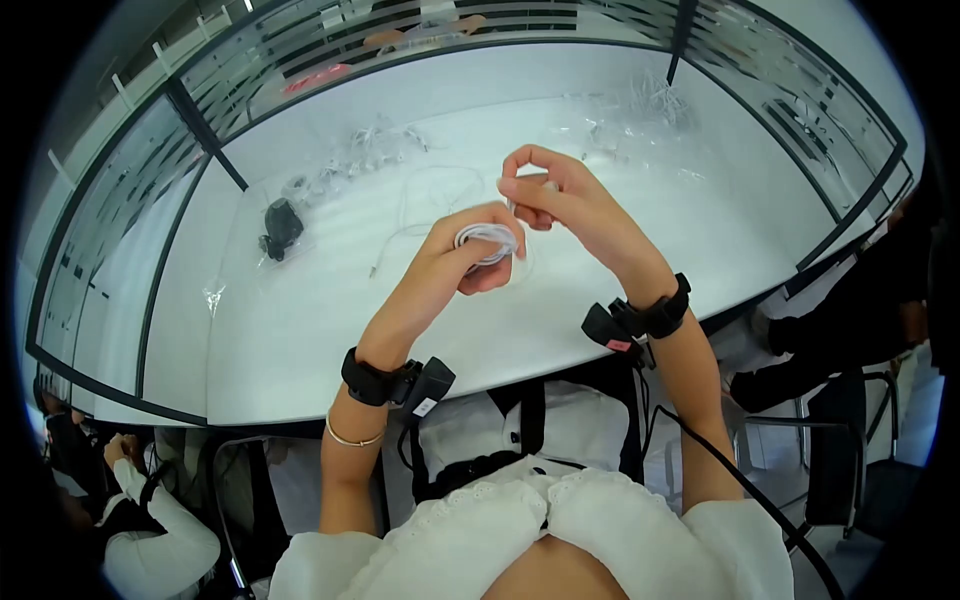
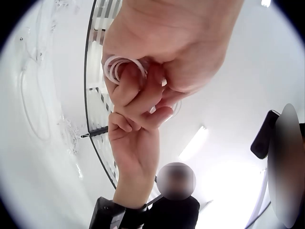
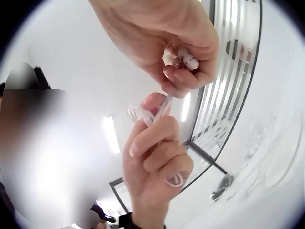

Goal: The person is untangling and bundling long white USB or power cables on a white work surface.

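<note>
My left hand [image 1: 448,245] holds a coiled white earphone cable [image 1: 486,235] above the white table, its fingers curled through and around the loops. Beside it and slightly farther out, my right hand [image 1: 580,205] pinches the earphone end. In the right wrist view, white earbuds [image 3: 191,63] show within the curled right fingers. A short stretch of cable [image 3: 163,107] runs from there down into the left hand. Loops of the coil [image 2: 112,70] stick out past the left fingers in the left wrist view.
On the white table [image 1: 330,350], a loose white cable [image 1: 400,232] lies left of centre. A black bundle [image 1: 283,224] sits at the left. Clear bags with white cables [image 1: 375,148] line the back, with another pile [image 1: 655,103] at back right. Framed glass partitions [image 1: 790,130] enclose the table.
</note>
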`<state>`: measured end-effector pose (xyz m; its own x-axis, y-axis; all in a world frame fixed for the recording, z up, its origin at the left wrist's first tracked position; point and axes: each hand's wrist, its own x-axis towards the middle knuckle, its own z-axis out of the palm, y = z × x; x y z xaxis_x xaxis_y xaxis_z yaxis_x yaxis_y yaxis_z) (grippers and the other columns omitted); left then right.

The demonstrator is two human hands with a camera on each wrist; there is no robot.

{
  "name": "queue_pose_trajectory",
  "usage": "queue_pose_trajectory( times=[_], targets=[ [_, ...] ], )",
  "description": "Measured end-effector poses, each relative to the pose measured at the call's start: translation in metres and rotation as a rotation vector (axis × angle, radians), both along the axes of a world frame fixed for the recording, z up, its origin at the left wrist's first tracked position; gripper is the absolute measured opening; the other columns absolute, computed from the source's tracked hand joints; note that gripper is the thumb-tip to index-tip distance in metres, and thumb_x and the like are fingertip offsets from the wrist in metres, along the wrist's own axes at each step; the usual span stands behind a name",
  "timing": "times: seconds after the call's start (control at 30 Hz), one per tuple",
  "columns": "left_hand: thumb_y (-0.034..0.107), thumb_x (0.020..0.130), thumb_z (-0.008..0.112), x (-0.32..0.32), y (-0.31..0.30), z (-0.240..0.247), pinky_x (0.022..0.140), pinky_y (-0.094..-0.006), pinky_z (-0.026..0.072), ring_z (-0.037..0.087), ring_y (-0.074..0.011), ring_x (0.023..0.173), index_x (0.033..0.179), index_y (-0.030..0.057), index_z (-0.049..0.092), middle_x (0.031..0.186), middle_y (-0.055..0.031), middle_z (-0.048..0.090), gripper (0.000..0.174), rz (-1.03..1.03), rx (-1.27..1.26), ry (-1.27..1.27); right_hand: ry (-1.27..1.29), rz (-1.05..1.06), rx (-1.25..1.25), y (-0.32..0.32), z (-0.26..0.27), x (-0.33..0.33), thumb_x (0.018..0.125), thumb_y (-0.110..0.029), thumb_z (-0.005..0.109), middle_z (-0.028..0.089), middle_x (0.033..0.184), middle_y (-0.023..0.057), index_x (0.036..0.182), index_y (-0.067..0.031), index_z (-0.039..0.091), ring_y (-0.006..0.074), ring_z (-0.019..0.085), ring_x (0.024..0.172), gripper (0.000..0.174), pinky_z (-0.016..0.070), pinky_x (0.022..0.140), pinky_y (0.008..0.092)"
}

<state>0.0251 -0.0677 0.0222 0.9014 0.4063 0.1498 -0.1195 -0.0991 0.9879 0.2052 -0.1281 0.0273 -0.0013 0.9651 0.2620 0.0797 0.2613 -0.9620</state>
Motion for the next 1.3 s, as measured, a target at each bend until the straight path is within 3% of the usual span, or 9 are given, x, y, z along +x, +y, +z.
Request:
queue_pose_trajectory(
  times=[0.3, 0.53, 0.57, 0.67, 0.73, 0.97, 1.2, 1.23, 1.3],
  targets=[
    [0.013, 0.086, 0.048, 0.011, -0.01, -0.01, 0.046, -0.0199, 0.0156, 0.029, -0.0017, 0.05, 0.094, 0.0112, 0.048, 0.061, 0.006, 0.041, 0.008, 0.227, -0.025, 0.018, -0.171, -0.15, 0.088, -0.005, 0.004, -0.004, 0.089, -0.02, 0.059, 0.051, 0.06, -0.0018, 0.101, -0.0072, 0.049, 0.0061, 0.046, 0.058, 0.02, 0.0349, 0.055, 0.02],
    [0.02, 0.09, 0.048, 0.008, -0.001, -0.02, 0.045, -0.0211, 0.0158, 0.024, -0.0015, 0.049, 0.098, 0.0064, 0.057, 0.06, 0.0067, 0.037, 0.018, 0.296, -0.016, -0.007, -0.332, -0.218, 0.198, 0.01, 0.004, -0.002, 0.086, -0.025, 0.063, 0.061, 0.093, 0.0135, 0.123, -0.0068, 0.041, 0.0177, 0.058, 0.084, 0.047, 0.0454, 0.073, 0.0307],
    [0.022, 0.093, 0.047, 0.008, 0.001, -0.022, 0.044, -0.0211, 0.0149, 0.022, -0.0017, 0.048, 0.095, 0.0061, 0.057, 0.059, 0.007, 0.035, 0.019, 0.327, -0.051, -0.009, -0.478, -0.394, 0.329, 0.014, -0.003, -0.002, 0.084, -0.022, 0.064, 0.059, 0.105, 0.0129, 0.124, -0.0071, 0.044, 0.02, 0.057, 0.096, 0.047, 0.0458, 0.081, 0.0328],
    [0.025, 0.094, 0.047, 0.008, 0.005, -0.025, 0.043, -0.0208, 0.0142, 0.022, -0.0016, 0.047, 0.09, 0.006, 0.057, 0.059, 0.0073, 0.034, 0.022, 0.452, -0.205, -0.068, -0.511, -0.446, 0.503, 0.01, -0.006, -0.001, 0.084, -0.016, 0.065, 0.059, 0.107, 0.008, 0.116, -0.0075, 0.054, 0.0168, 0.054, 0.098, 0.034, 0.0425, 0.086, 0.0304],
    [0.025, 0.095, 0.047, 0.009, 0.011, -0.031, 0.041, -0.0203, 0.0167, 0.024, -0.0021, 0.044, 0.087, 0.0058, 0.056, 0.057, 0.0055, 0.038, 0.023, 0.504, -0.214, -0.1, -0.585, -0.38, 0.528, -0.004, -0.004, -0.014, 0.081, -0.008, 0.063, 0.056, 0.094, 0.006, 0.098, -0.0069, 0.064, 0.0209, 0.055, 0.088, 0.017, 0.0432, 0.079, 0.0303],
    [0.027, 0.097, 0.048, 0.013, 0.007, -0.031, 0.043, -0.0172, 0.0221, 0.032, 0.0002, 0.05, 0.09, 0.0068, 0.059, 0.063, 0.0059, 0.044, 0.024, 0.668, -0.188, -0.152, -0.932, -0.471, 0.515, -0.013, -0.02, -0.049, 0.08, -0.005, 0.062, 0.054, 0.095, 0.0035, 0.113, -0.0084, 0.059, 0.0201, 0.05, 0.068, 0.033, 0.0396, 0.069, 0.031],
    [0.03, 0.098, 0.047, 0.017, 0.005, -0.033, 0.047, -0.0146, 0.027, 0.037, 0.0023, 0.057, 0.101, 0.0046, 0.062, 0.069, 0.008, 0.048, 0.029, 0.769, -0.089, -0.252, -0.941, -0.465, 0.535, -0.003, -0.017, -0.062, 0.075, 0.001, 0.055, 0.053, 0.102, 0.0118, 0.112, 0.0012, 0.054, 0.0229, 0.054, 0.078, 0.037, 0.0385, 0.068, 0.0321],
    [0.029, 0.098, 0.047, 0.018, 0.004, -0.033, 0.048, -0.0148, 0.0274, 0.037, 0.0021, 0.057, 0.103, 0.0042, 0.062, 0.069, 0.008, 0.049, 0.03, 0.779, -0.075, -0.271, -0.949, -0.523, 0.543, 0.0, -0.019, -0.064, 0.086, -0.004, 0.055, 0.054, 0.098, 0.0075, 0.115, -0.0015, 0.056, 0.0204, 0.054, 0.072, 0.029, 0.0398, 0.07, 0.0314],
    [0.029, 0.099, 0.046, 0.019, 0.002, -0.03, 0.049, -0.0155, 0.0284, 0.038, 0.0009, 0.058, 0.106, 0.0035, 0.061, 0.068, 0.0076, 0.049, 0.031, 0.78, -0.054, -0.288, -0.943, -0.529, 0.546, 0.004, -0.02, -0.062, 0.086, -0.004, 0.055, 0.054, 0.099, 0.0075, 0.115, -0.0017, 0.057, 0.0206, 0.055, 0.073, 0.029, 0.0402, 0.072, 0.0317]
  ],
)
